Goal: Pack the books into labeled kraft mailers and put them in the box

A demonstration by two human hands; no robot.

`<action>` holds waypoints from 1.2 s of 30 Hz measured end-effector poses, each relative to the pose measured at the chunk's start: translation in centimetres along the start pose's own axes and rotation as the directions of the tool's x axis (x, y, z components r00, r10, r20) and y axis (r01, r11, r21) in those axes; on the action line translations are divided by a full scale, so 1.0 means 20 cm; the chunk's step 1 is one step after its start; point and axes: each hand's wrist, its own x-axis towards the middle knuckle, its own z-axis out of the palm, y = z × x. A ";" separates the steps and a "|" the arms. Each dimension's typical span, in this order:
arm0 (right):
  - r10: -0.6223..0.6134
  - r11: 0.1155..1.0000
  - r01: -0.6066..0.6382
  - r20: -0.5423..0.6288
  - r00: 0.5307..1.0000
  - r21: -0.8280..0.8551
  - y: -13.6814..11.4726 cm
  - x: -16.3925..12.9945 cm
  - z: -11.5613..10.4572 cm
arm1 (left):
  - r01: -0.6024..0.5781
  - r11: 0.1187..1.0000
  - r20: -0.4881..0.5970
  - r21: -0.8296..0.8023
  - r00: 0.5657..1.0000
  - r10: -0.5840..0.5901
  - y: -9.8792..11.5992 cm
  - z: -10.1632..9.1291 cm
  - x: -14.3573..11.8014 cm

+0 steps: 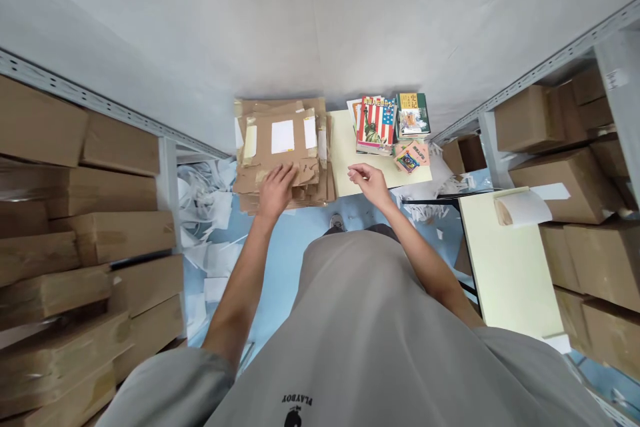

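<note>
My left hand (277,190) lies with its fingers stretched out on the front part of a stack of flattened cardboard (260,177). The top sheet bears white labels and strips of tape. Over the pale yellow table (345,137), just right of the stack, my right hand (370,183) is loosely curled, a small gap between thumb and fingers, and I see nothing in it. Behind it lies a pile of books topped by one with a Statue of Liberty cover (376,123). A green-edged book (413,113) sits to its right, and small pink booklets (412,156) lie in front.
Shelves of cardboard boxes stand at left (125,237) and right (565,180). Crumpled white paper (210,213) covers floor beside the left shelf. A second pale table (507,267) at right carries a paper roll (523,208). A grey wall (280,20) rises behind.
</note>
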 end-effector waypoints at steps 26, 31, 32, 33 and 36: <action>0.126 0.881 -0.289 0.403 0.907 0.375 -0.17 0.12 0.38 | -0.072 0.965 -0.155 -0.254 0.987 0.033 0.15 -0.31 0.03; 0.131 0.843 -0.306 0.383 0.914 0.442 -0.04 0.08 0.38 | -0.032 0.941 -0.013 -0.336 0.999 0.030 0.12 -0.22 0.00; 0.136 0.837 -0.312 0.380 0.915 0.451 -0.02 0.06 0.38 | -0.026 0.942 0.000 -0.333 1.000 0.028 0.11 -0.20 -0.01; 0.145 0.830 -0.319 0.376 0.915 0.457 0.00 0.05 0.38 | -0.031 0.945 0.008 -0.326 0.999 0.036 0.10 -0.18 -0.01; 0.201 0.810 -0.351 0.339 0.919 0.471 0.03 0.02 0.39 | -0.077 0.955 0.031 -0.285 0.996 0.089 0.10 -0.14 -0.02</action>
